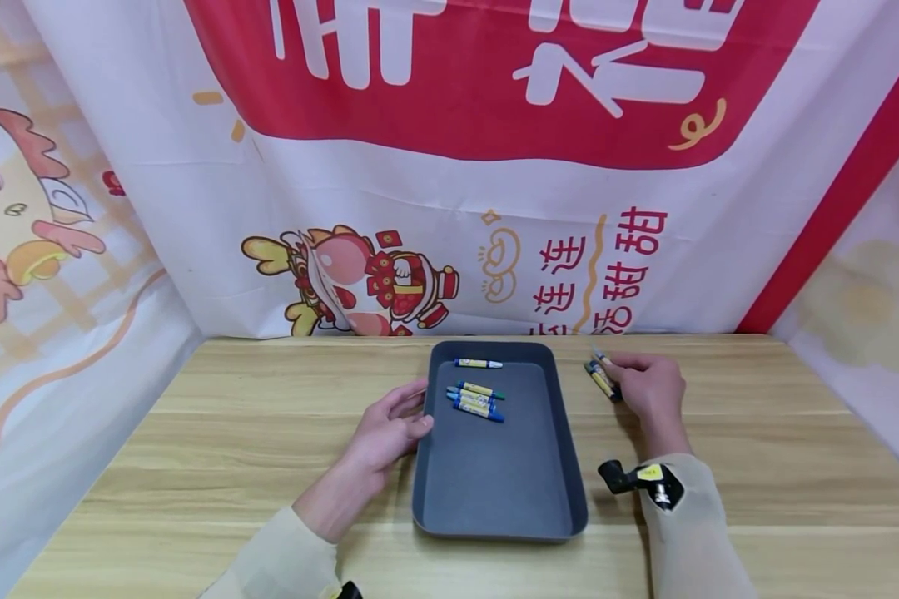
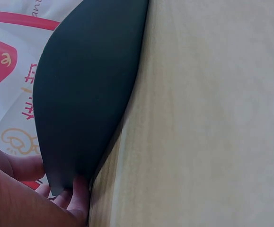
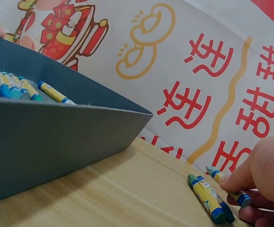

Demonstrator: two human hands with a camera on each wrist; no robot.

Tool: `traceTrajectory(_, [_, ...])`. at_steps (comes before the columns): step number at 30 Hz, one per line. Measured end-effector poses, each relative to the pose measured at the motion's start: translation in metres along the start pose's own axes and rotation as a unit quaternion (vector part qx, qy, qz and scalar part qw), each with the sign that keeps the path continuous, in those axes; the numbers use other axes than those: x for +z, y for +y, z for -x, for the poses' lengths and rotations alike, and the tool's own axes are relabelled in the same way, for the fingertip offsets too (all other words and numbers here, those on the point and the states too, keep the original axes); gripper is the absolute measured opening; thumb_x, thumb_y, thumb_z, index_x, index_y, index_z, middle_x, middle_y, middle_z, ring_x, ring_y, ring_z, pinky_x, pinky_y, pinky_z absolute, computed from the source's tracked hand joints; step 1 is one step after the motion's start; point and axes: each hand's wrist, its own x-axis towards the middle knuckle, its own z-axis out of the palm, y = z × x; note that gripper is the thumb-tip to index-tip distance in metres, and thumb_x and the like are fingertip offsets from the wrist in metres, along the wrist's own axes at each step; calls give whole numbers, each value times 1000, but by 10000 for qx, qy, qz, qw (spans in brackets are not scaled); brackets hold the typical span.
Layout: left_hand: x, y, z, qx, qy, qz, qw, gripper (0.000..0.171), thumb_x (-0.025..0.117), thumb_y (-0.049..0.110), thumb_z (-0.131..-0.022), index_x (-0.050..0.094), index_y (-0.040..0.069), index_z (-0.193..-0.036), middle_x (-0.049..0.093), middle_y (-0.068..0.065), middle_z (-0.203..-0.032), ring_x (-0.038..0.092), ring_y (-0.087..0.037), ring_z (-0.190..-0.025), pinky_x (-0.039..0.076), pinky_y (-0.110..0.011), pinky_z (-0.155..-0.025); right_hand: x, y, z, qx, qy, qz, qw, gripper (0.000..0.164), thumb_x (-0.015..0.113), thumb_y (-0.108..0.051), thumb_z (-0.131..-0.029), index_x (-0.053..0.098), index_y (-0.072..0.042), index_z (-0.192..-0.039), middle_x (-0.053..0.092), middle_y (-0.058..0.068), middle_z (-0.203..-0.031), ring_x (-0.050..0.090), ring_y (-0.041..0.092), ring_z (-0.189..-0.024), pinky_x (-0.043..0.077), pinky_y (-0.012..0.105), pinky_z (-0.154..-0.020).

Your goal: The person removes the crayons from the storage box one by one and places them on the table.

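My left hand (image 1: 389, 428) holds the left wall of a dark grey tray (image 1: 494, 491), thumb at the rim and fingers along the outer side. Right of the tray, my right hand (image 1: 648, 387) pinches a crayon (image 3: 216, 175) with a pale green tip between thumb and fingers. Right beside those fingers, a green crayon (image 3: 206, 200) and another crayon (image 3: 216, 191) lie side by side on the table. Inside the tray, a white-tipped crayon (image 1: 478, 363) lies near the back wall. Several blue and green crayons (image 1: 475, 399) are bunched in front of it.
The wooden table (image 1: 270, 433) extends on both sides of the tray. A printed cloth (image 1: 389, 191) in white and red hangs behind the table's back edge. A black device (image 1: 644, 481) is strapped to the right sleeve.
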Motion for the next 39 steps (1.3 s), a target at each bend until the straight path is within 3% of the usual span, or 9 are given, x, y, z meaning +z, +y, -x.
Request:
traceTrajectory(8, [0,-1,1,84,-20,-11,10000,59,62,-2,-101,52,16,-157,52,-16,-162,59,-33,-140,56,-44,-110,-1,7,2,-215,201,257,9992,35,74,-29,-99,78,-7,-125,74,21,-130,61,31,-116,46,30,-78])
traceTrajectory(13, [0,-1,2,187,-25,-8,9998,59,62,-3,-101,53,13,-156,53,-18,-160,61,-32,-137,59,-37,-101,1,9,2,-314,280,473,9980,34,74,-28,-98,79,-8,-125,74,21,-131,61,35,-121,48,36,-88])
traceTrajectory(18, [0,0,2,223,-9,7,9998,59,62,-3,-101,52,13,-156,53,-18,-161,62,-32,-136,59,-38,-102,2,8,2,-375,296,658,9967,34,74,-28,-97,79,-7,-123,73,21,-132,60,36,-125,48,44,-98])
traceTrajectory(27, [0,1,4,203,-70,-5,9998,59,62,-2,-101,52,14,-156,52,-18,-162,60,-33,-139,57,-43,-107,0,8,1,-148,74,763,9969,37,71,-32,-101,77,-6,-127,71,23,-135,60,36,-120,51,41,-88])
traceTrajectory(33, [0,1,4,164,-74,28,9998,59,63,-2,-101,52,15,-157,51,-17,-162,59,-34,-140,56,-46,-110,0,6,2,-220,131,650,9976,40,71,-33,-100,76,-7,-130,71,22,-136,61,35,-121,52,42,-92])
traceTrajectory(39, [-1,0,4,188,-57,28,9998,59,62,-2,-101,52,14,-157,52,-18,-162,60,-34,-138,57,-43,-107,2,-12,10,-617,214,309,9974,39,71,-35,-100,76,-12,-131,74,17,-134,63,33,-126,52,43,-101])
